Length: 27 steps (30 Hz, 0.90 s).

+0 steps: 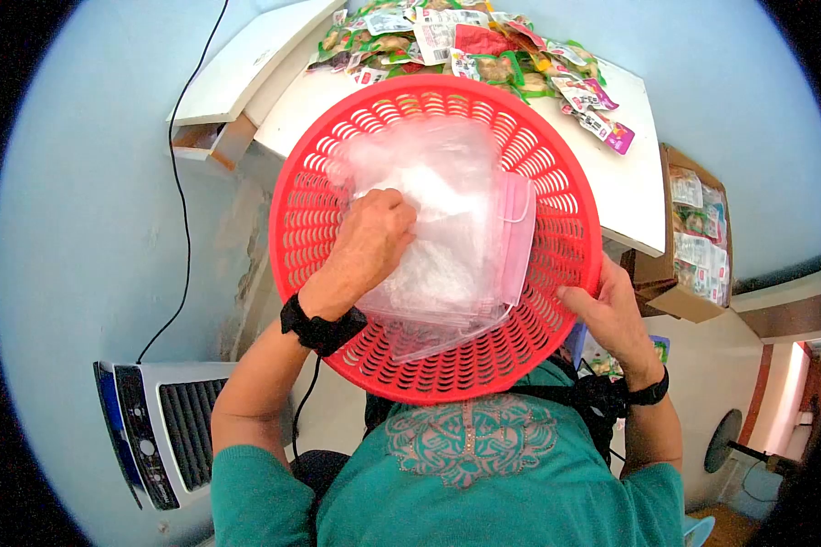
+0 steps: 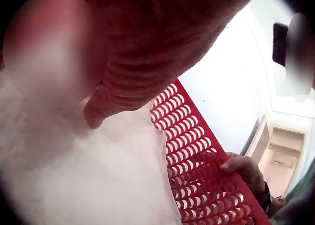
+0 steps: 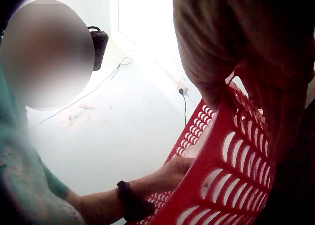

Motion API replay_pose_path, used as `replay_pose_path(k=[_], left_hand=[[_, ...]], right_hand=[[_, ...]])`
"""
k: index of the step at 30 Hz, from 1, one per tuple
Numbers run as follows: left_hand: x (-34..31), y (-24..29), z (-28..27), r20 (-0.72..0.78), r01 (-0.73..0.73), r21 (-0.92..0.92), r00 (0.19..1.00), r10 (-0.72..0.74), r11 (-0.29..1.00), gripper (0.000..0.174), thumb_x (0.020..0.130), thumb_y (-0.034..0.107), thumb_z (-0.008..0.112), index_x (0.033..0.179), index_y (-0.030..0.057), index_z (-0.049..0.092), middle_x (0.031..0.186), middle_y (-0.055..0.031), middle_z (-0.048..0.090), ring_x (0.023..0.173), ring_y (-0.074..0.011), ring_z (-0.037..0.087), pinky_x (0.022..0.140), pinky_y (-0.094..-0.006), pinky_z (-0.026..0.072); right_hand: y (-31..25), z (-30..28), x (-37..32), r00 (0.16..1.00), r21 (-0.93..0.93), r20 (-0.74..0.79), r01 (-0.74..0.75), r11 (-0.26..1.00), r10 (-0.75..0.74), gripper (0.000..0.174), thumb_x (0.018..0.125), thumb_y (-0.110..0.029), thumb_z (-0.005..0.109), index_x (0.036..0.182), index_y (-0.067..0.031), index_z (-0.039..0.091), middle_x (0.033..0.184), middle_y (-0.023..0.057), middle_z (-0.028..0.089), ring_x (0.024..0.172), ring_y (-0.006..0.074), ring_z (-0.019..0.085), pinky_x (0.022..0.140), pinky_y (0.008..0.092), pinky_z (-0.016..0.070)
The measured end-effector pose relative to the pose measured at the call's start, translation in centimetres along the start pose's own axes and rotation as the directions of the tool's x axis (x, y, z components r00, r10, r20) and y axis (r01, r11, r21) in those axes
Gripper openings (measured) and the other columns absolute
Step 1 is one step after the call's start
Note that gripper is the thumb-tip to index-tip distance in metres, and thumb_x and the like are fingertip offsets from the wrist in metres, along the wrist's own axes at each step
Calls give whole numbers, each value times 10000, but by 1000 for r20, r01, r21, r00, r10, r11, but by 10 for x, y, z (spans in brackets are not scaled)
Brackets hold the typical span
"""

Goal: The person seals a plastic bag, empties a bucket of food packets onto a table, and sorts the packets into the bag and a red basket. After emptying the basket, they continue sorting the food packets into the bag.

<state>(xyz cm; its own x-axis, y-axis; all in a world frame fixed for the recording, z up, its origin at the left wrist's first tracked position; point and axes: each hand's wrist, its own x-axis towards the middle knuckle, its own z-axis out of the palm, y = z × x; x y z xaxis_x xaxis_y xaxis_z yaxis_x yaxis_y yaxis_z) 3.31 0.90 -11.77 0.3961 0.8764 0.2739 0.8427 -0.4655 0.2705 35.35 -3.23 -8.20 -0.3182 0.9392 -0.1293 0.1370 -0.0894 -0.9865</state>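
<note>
Steadying the red basket [image 1: 438,83] by its rim, right hand [image 1: 613,314] gripping thumb-inside, looks right; left hand [image 1: 369,239], fingers curled over the plastic bags [image 1: 452,242] inside, can't tell if pinching, should probably work lightly to avoid dragging the stack.

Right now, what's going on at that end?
A person has a red basket in front of them, the right hand gripping its rim. The left hand is inside, touching clear plastic bags; whether it pinches one is hard to tell. Beyond the basket, sealed packets lie piled on a white table.
</note>
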Motion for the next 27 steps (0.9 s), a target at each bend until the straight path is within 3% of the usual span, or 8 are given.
replay_pose_path(k=[2,6,9,12,15,18,21,27], left_hand=[[2,7,-7,-31,9,34,999,-8,999,257,707,46,732,941,45,625,1035,-153,605,988,-362,587,845,-447,492],[16,18,-27,-189,33,57,982,-22,998,503,707,40,754,1181,68,590,1237,-160,552,1165,-368,529,980,-421,456],[27,14,-37,-344,-5,128,938,49,992,604,691,44,770,1254,80,554,1296,-166,522,1208,-369,504,1007,-424,441],[35,16,-41,-377,-13,319,916,139,948,654,676,72,787,1278,74,531,1329,-166,504,1234,-358,488,1034,-443,412],[43,18,-36,-352,25,342,930,103,940,702,659,108,804,1295,62,508,1279,-165,530,1218,-347,495,1034,-454,397],[51,15,-29,-293,89,376,956,27,922,701,652,134,812,1278,56,507,1168,-146,564,1131,-332,525,972,-445,414],[54,11,-20,-295,136,413,956,-9,901,611,641,131,811,1192,56,557,1069,-125,569,1025,-309,541,883,-431,434],[56,5,-15,-307,129,444,952,16,887,297,687,104,735,957,26,640,1045,-112,583,998,-299,549,854,-422,441]], right_hand=[[-3,-1,-1,997,-14,-10,-77,997,76,472,817,-26,600,1281,19,523,1159,87,650,1038,149,610,943,316,473],[2,-4,2,1000,-100,-1,11,995,-11,485,811,-33,603,1285,24,518,1157,94,653,1048,160,611,950,323,471],[2,-2,1,1000,-62,-16,2,998,-3,489,807,-36,607,1282,32,515,1150,97,657,1050,167,611,953,327,469],[9,-2,0,1000,-14,-22,10,1000,-10,489,808,-37,609,1282,33,515,1153,96,657,1044,166,613,949,327,471],[7,-1,0,1000,-31,-17,-4,1000,4,467,822,2,611,1278,36,516,1163,62,641,1053,126,589,963,299,453],[-1,-1,-3,994,-40,-24,-104,994,103,471,824,-39,602,1283,28,517,1154,104,652,1036,152,614,939,319,478],[6,1,-2,1000,17,-15,6,1000,-6,465,824,-34,605,1275,36,518,1137,103,658,1026,150,617,930,315,484],[5,0,-1,999,-49,-16,28,998,-28,456,813,-23,606,1258,40,528,1129,98,664,1006,154,625,917,315,491]])
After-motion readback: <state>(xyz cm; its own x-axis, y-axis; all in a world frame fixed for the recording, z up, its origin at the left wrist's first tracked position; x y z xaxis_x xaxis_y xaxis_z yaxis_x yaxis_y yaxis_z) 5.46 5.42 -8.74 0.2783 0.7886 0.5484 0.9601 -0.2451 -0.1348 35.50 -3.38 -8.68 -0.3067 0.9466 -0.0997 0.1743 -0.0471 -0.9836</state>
